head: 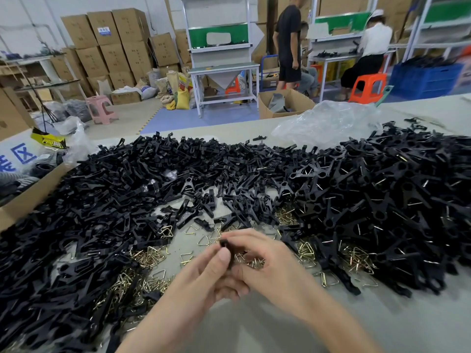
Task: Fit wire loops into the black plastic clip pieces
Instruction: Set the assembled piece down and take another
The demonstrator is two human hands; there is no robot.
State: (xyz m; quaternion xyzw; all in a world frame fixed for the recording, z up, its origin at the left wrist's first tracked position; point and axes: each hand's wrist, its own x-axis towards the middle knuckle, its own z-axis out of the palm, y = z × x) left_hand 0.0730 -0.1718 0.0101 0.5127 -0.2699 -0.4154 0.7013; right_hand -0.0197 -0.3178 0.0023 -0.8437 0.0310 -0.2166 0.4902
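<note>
My left hand (204, 273) and my right hand (270, 263) meet above the table's near middle. Together they pinch one black plastic clip piece (226, 247) between thumbs and fingers; most of it is hidden by the fingers. A brass wire loop (251, 261) shows just under my right hand's fingers; whether it is held I cannot tell. Loose triangular wire loops (150, 257) lie scattered on the grey table (382, 322) around the hands. A broad pile of bare black clip pieces (107, 200) lies to the left and behind. Clips fitted with wire (382, 200) heap on the right.
A cardboard box (28, 197) edges the table at the left. Crumpled clear plastic (323, 123) lies at the far side. Beyond the table are stacked cartons (112, 47), workbenches (224, 70), coloured stools and people at the back right.
</note>
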